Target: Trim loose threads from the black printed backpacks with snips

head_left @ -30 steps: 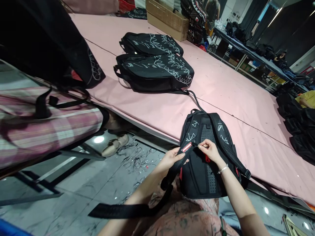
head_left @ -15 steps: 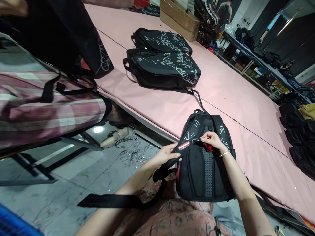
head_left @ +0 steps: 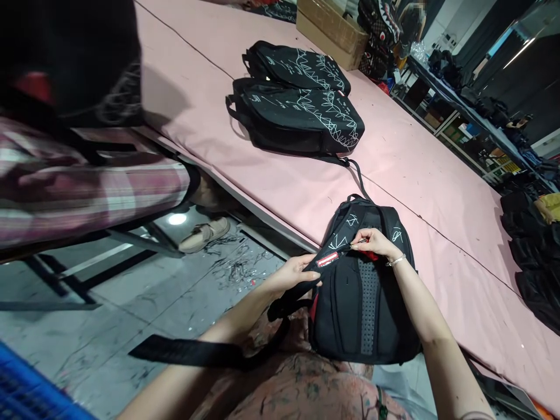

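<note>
A black backpack (head_left: 389, 309) with white scribbled lines lies with its back panel up, against my lap and the table edge. My left hand (head_left: 300, 273) is closed around one shoulder strap (head_left: 312, 277), beside its red-and-white label (head_left: 328, 259). The strap's loose black webbing end (head_left: 188, 352) hangs across my left forearm. My right hand (head_left: 371, 242) is closed above the same strap, its fingertips at the strap's edge near the label. In it are what look like small red-handled scissors (head_left: 371, 255), mostly hidden by the fingers.
Two black backpacks (head_left: 301, 116) lie on the pink-covered table (head_left: 420, 169). A cardboard box (head_left: 330, 35) stands at the far side. To my left, a person in plaid (head_left: 153, 192) handles another black backpack (head_left: 87, 64). A blue crate (head_left: 30, 385) is at lower left.
My right hand has shifted slightly left, closer to the strap's edge. The neighbour's backpack at the left has swung further left. My left hand keeps its grip.
</note>
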Tool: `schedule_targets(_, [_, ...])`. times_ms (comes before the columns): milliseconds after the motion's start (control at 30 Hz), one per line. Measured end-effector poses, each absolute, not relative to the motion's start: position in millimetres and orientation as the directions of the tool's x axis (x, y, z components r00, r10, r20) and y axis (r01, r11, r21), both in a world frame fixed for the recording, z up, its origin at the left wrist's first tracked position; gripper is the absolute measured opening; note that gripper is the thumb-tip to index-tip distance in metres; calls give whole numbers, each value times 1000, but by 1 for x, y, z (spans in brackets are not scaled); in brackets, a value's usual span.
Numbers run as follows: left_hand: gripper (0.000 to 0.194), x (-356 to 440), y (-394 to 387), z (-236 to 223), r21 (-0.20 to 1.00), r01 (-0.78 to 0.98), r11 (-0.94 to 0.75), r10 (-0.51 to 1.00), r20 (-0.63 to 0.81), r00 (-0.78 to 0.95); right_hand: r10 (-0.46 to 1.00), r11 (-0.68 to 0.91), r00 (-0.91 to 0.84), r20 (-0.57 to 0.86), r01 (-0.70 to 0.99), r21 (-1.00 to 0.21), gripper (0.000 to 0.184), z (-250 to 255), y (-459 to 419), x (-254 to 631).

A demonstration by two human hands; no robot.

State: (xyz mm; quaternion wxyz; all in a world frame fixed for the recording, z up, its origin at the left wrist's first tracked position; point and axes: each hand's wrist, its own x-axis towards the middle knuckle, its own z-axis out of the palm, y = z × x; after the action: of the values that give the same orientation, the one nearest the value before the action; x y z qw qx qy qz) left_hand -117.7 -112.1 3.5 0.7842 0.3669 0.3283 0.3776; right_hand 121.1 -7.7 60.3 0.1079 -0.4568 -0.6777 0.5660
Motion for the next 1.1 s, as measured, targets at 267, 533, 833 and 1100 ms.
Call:
schedule_targets(267, [44,-117,-112,2,823,-342,453,818,-231,526,731,-30,-602,-321,441,-897,32,48,-3,120])
schedule_targets(533, [44,-118,-113,14,828,-325,457,808,-233,542,758,-29,-585,-289,413,-910,31,43,-1,128])
schedule_targets(833, [44,-117,-113,17,852,-322,412,834,-211,509,705,10,-634,-317,456,-890,31,57,-4,110])
schedule_targets(1100, [37,-113,-110,19,885,-288,366,857,-201,474,683,73,-669,-294,462,-884,30,62,-12,93])
